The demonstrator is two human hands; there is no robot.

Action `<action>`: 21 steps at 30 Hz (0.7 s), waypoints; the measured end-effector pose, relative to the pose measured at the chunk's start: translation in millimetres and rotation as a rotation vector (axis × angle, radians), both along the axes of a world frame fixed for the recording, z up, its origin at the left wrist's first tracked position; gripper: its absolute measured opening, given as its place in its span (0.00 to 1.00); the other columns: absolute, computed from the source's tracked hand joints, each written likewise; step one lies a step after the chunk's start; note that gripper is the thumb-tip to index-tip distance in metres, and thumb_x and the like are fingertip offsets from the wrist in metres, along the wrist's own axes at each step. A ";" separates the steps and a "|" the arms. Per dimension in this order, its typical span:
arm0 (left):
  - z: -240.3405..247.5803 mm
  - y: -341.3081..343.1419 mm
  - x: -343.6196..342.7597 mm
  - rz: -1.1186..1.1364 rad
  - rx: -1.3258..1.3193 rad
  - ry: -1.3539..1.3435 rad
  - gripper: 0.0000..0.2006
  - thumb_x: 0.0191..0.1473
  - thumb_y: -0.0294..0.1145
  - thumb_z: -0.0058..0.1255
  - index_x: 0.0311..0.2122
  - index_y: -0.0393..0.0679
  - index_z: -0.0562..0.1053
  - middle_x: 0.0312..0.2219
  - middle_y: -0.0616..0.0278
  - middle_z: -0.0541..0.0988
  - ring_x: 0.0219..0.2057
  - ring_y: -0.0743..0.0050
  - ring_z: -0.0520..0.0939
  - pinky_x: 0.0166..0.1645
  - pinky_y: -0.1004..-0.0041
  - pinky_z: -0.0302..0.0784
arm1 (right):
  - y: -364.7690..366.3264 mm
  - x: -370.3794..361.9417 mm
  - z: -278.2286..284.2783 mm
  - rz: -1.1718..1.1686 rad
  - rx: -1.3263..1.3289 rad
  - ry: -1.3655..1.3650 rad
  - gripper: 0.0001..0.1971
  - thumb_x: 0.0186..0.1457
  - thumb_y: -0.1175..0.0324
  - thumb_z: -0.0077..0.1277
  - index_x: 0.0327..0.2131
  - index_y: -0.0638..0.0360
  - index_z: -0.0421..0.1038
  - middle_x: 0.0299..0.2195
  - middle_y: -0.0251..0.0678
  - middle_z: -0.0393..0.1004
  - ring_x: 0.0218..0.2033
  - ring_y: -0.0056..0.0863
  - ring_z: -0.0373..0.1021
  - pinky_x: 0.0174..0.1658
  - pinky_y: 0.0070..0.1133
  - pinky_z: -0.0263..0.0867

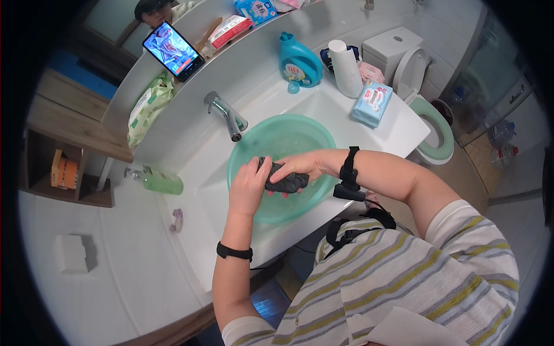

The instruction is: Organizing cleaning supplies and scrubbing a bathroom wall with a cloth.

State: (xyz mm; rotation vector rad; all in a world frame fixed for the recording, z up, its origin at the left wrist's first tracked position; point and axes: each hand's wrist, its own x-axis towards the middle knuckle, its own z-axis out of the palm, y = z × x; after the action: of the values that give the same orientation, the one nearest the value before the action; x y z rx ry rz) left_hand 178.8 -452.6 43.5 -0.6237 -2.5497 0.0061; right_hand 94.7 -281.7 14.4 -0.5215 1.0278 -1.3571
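Note:
Both hands grip a bunched, dark grey wet cloth (290, 183) above a round green plastic basin (320, 134). My left hand (248, 185) closes round the cloth's left end. From the right, my right hand (306, 164) wraps over it, thumb on top and some fingertips showing underneath. Water lies in the basin, which sits in the white sink (202, 199). The chrome faucet (228, 115) stands behind the basin's far left rim. What kind of cloth it is I cannot tell, since it is crumpled and partly covered by my fingers.
Right of the sink stand a blue detergent bottle (300, 60), a white paper roll (344, 69) and a blue tissue pack (373, 104). A green soap bottle (161, 180) lies at the left. A lit phone (173, 51) leans on the back ledge. The toilet (430, 130) is farther right.

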 end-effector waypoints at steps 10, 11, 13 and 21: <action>-38.0 13.0 -18.8 0.341 -0.071 -0.565 0.18 0.39 0.25 0.52 0.40 0.42 0.68 0.30 0.52 0.76 0.29 0.51 0.78 0.31 0.62 0.74 | -23.6 6.6 -11.1 -0.061 0.416 1.243 0.29 0.33 0.65 0.62 0.41 0.60 0.62 0.33 0.41 0.73 0.33 0.37 0.72 0.32 0.29 0.69; -43.6 10.8 -20.0 0.388 -0.040 -0.646 0.22 0.34 0.25 0.56 0.41 0.42 0.68 0.31 0.49 0.76 0.29 0.47 0.78 0.31 0.60 0.74 | -24.9 12.2 -10.1 -0.058 0.480 1.299 0.28 0.33 0.65 0.61 0.41 0.60 0.62 0.32 0.43 0.73 0.33 0.38 0.72 0.32 0.30 0.69; -41.8 12.6 -26.2 0.391 -0.054 -0.762 0.22 0.33 0.24 0.57 0.40 0.41 0.68 0.31 0.48 0.76 0.30 0.47 0.78 0.33 0.60 0.74 | -22.7 18.9 -11.3 -0.060 0.557 1.355 0.28 0.33 0.66 0.61 0.42 0.60 0.62 0.32 0.45 0.73 0.34 0.40 0.72 0.32 0.31 0.69; -24.3 8.4 -10.3 0.357 0.486 -0.555 0.35 0.32 0.17 0.58 0.51 0.41 0.63 0.47 0.44 0.67 0.46 0.44 0.71 0.46 0.60 0.70 | -10.5 -6.3 -9.1 -0.220 0.367 0.781 0.22 0.41 0.57 0.57 0.38 0.59 0.65 0.25 0.37 0.72 0.21 0.27 0.71 0.19 0.25 0.65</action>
State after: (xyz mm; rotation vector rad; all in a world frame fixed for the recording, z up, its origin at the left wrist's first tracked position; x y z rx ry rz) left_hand 168.5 -444.1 19.2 0.0372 -2.9841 -0.7298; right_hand 88.4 -292.3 5.3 -0.6902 1.9750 -1.1153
